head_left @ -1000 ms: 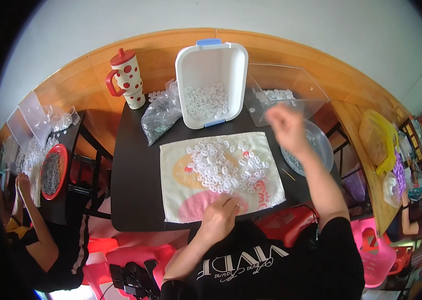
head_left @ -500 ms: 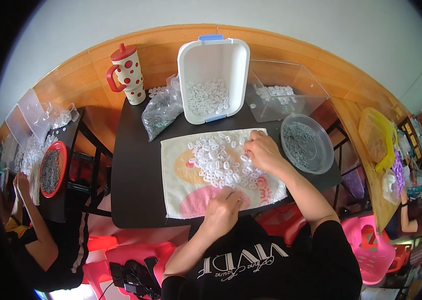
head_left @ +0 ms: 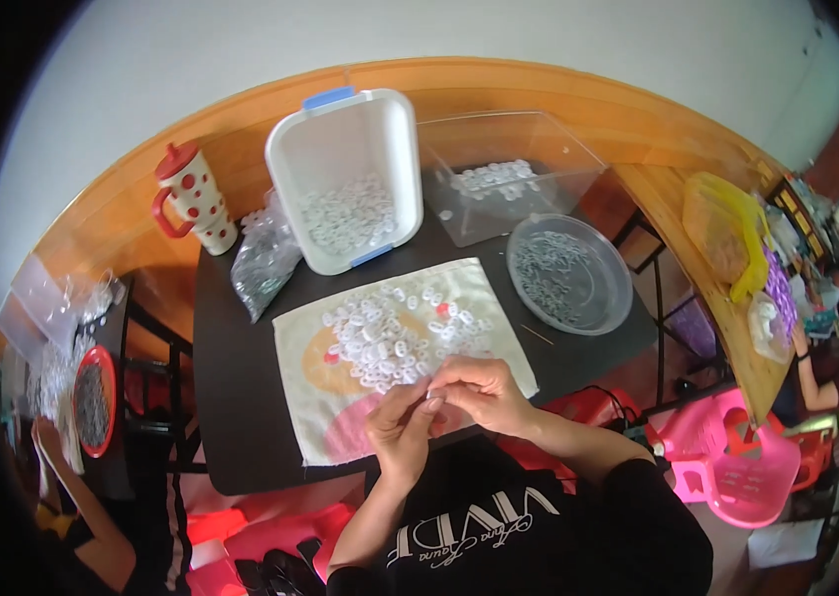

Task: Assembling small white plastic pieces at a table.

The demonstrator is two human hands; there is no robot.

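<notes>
My left hand (head_left: 402, 429) and my right hand (head_left: 484, 393) meet above the near edge of a printed towel (head_left: 499, 338). Their fingertips are pinched together around a small white plastic piece (head_left: 433, 394), mostly covered by the fingers. Just beyond them, a loose pile of white oval plastic pieces (head_left: 375, 333) lies on the towel, with several scattered toward its right side. To the right stands a round clear tub (head_left: 610, 288) holding small grey metal parts (head_left: 551, 268).
A white bin (head_left: 285, 189) with white pieces leans at the back. Beside it are a clear bag (head_left: 266, 260), a dotted tumbler (head_left: 203, 204) and a clear box (head_left: 563, 179). A thin stick (head_left: 537, 335) lies near the tub. Another person's hand (head_left: 47, 437) works at the left table.
My right hand has come from the pile's right side toward me and met my left hand. The whole view has shifted and tilted. The thin stick by the tub now shows.
</notes>
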